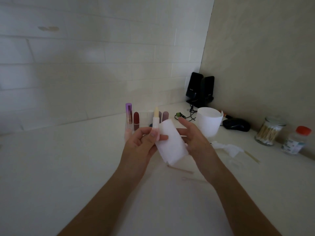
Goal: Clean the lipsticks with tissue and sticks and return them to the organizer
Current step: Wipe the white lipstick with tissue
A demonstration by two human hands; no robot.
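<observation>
Here: lip balm (156, 120) held upright beside a tissue (170, 148)

Just in front of the person, above the white table (68, 167), the left hand (142, 145) pinches the lower end of the lip balm between curled fingers and thumb. The pale yellow tip is uncapped and points to twelve o'clock. The same thumb lies on the left edge of the tissue, a folded white sheet that hangs at four o'clock from the balm and touches its tube. The right hand (190, 138) sits behind the sheet with its fingers straight and slightly spread; its thumb is hidden by the tissue.

At twelve o'clock from the hands, close behind them, stands the clear organizer (144, 120). A purple lipstick (129, 113) and a dark red lipstick (136, 120) stand upright at its left, and two mauve ones (165, 115) at its right.

At two o'clock sits a white cup (209, 123), with a black mouse (237, 125) just beyond it and two black speakers (201, 89) in the corner at one o'clock. At three o'clock lies a crumpled tissue (228, 148), then a glass jar of cotton swabs (269, 132) and a bottle with an orange cap (296, 142). A thin stick (180, 169) lies on the table at five o'clock, under the hands.
</observation>
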